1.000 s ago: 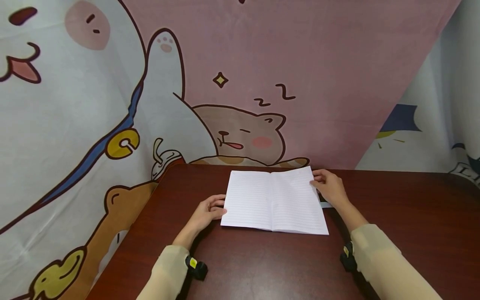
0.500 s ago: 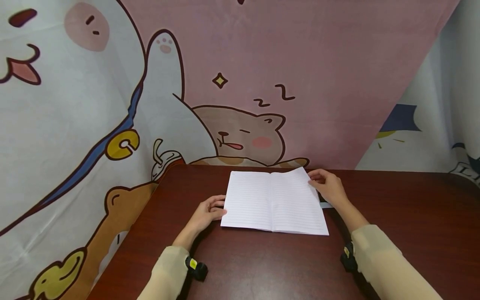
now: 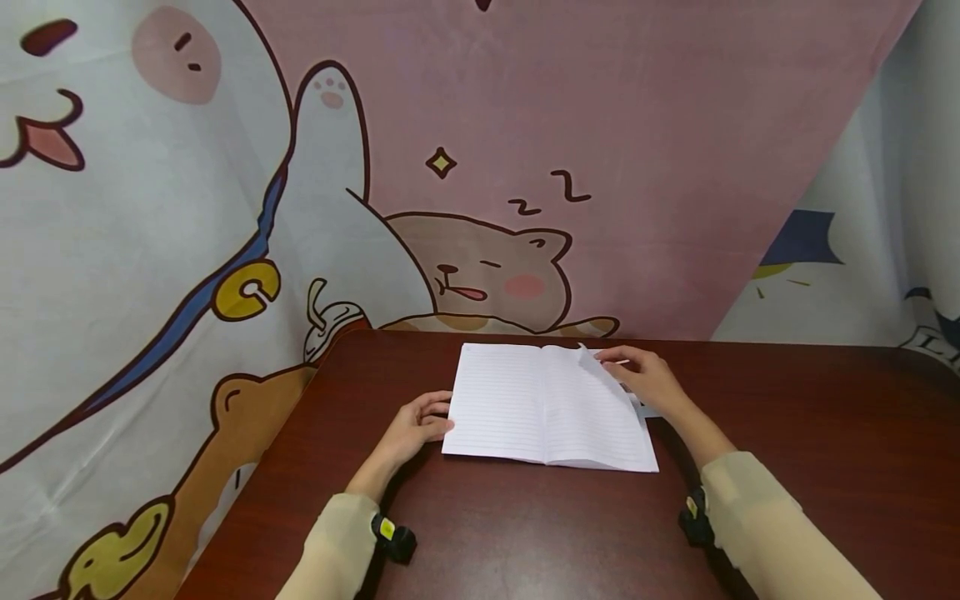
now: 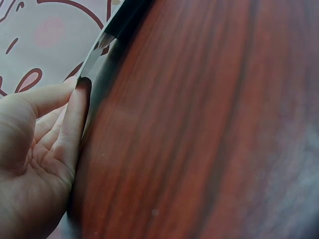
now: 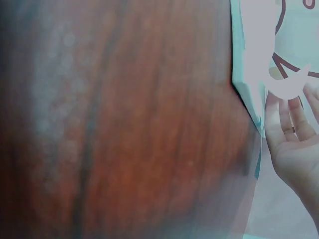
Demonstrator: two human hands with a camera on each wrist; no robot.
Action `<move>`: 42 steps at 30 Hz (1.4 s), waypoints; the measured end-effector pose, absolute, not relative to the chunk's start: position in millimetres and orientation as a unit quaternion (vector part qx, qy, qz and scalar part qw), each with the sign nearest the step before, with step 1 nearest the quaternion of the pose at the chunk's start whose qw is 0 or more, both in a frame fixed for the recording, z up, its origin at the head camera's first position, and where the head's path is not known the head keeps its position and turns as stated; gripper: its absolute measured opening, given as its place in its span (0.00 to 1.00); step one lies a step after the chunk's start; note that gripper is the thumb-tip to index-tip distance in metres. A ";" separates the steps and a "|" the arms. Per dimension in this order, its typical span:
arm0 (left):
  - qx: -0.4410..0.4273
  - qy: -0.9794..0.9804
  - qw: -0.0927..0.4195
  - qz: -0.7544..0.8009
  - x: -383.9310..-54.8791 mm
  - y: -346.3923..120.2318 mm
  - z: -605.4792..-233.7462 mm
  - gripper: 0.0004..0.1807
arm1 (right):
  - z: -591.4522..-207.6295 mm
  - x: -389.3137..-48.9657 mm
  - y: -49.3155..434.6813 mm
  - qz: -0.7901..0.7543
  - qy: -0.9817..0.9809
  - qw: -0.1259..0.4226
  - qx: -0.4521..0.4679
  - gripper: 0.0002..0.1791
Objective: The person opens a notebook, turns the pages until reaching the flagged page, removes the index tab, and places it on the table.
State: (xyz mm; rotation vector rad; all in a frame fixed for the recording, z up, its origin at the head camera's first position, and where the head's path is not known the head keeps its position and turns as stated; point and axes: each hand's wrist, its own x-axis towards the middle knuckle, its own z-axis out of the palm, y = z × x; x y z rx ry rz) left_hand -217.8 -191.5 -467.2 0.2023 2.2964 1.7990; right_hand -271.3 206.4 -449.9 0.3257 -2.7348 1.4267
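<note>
An open notebook (image 3: 495, 400) with white lined pages lies on the table. My left hand (image 3: 411, 427) holds its left edge; in the left wrist view, thumb and fingers pinch the notebook's edge (image 4: 90, 59). At the upper right corner, my right hand (image 3: 647, 382) pinches a page (image 3: 588, 400), whose corner bends up and inward toward the spine. The right wrist view shows that page (image 5: 286, 88) curling between the thumb and the fingers (image 5: 299, 122). Part of the sheets below is hidden by the raised page and the right hand.
The dark reddish-brown table (image 3: 517, 533) extends around the notebook. A pale strip (image 3: 649, 412) shows beside its right edge, under the right wrist. A cartoon-printed cloth (image 3: 645, 167) hangs behind the table and along its left side.
My right hand has moved left and slightly down, drawing the page's upper right corner inward so it bends more. The left hand stays at the notebook's left edge.
</note>
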 end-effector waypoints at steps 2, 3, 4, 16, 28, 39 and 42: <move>0.070 0.781 0.108 0.612 -217.8 -191.6 -467.5 0.29 | -449.4 -271.1 206.1 0.468 -0.876 0.014 0.112 0.17; 0.070 0.781 0.108 0.612 -217.8 -191.7 -467.6 0.29 | -449.1 -271.0 205.9 0.472 -0.874 0.013 0.118 0.17; 0.071 0.781 0.108 0.612 -217.9 -191.8 -467.8 0.29 | -449.3 -271.3 206.1 0.472 -0.873 0.013 0.122 0.16; 0.073 0.782 0.108 0.609 -217.9 -192.2 -468.1 0.29 | -451.4 -273.5 203.8 0.474 -0.864 0.013 0.169 0.19; 0.066 0.783 0.107 0.609 -217.6 -191.5 -467.6 0.29 | -448.4 -271.4 200.0 0.505 -0.841 0.002 0.194 0.18; 0.068 0.784 0.105 0.609 -217.3 -191.7 -467.4 0.29 | -445.9 -269.1 192.6 0.517 -0.829 -0.014 0.211 0.21; 0.068 0.785 0.104 0.607 -217.6 -191.9 -467.7 0.29 | -446.8 -270.1 191.5 0.512 -0.831 -0.009 0.216 0.20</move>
